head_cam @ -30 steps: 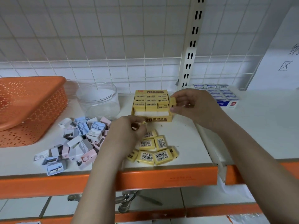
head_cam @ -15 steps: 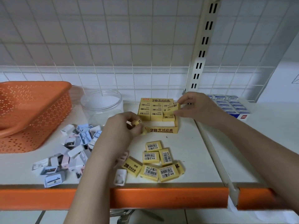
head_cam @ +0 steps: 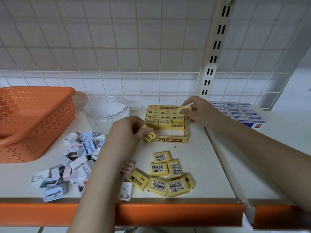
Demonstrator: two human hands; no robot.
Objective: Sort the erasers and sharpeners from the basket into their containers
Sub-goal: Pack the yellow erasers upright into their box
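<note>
Step in hand: loading yellow erasers into the yellow display box [head_cam: 170,139] at centre frame. The box holds rows of erasers at its back; a bare strip along its front wall appears unfilled.

Procedure, as a judgement from this view:
- Set each eraser on edge, label aligned with its neighbours, and slide it down against the seated row.
- Fill the open front strip before adding anything on top.
- Release only once the eraser sits level; a tilted piece is likely to block the next one.

Right hand [head_cam: 199,113], right of centre: thumb and fingers pinch one eraser [head_cam: 184,109] over the box's back right corner, forearm entering from the lower right.

Left hand [head_cam: 125,132], centre: fingers curl round a second eraser [head_cam: 150,136], held just at the box's front left corner, forearm rising from the bottom edge.

Remaining stock: loose erasers [head_cam: 168,174] lie below centre; the sharpeners [head_cam: 75,158] lie in a heap at left, near the clear jar [head_cam: 107,113] and beside the orange basket [head_cam: 33,121] at far left.
</note>
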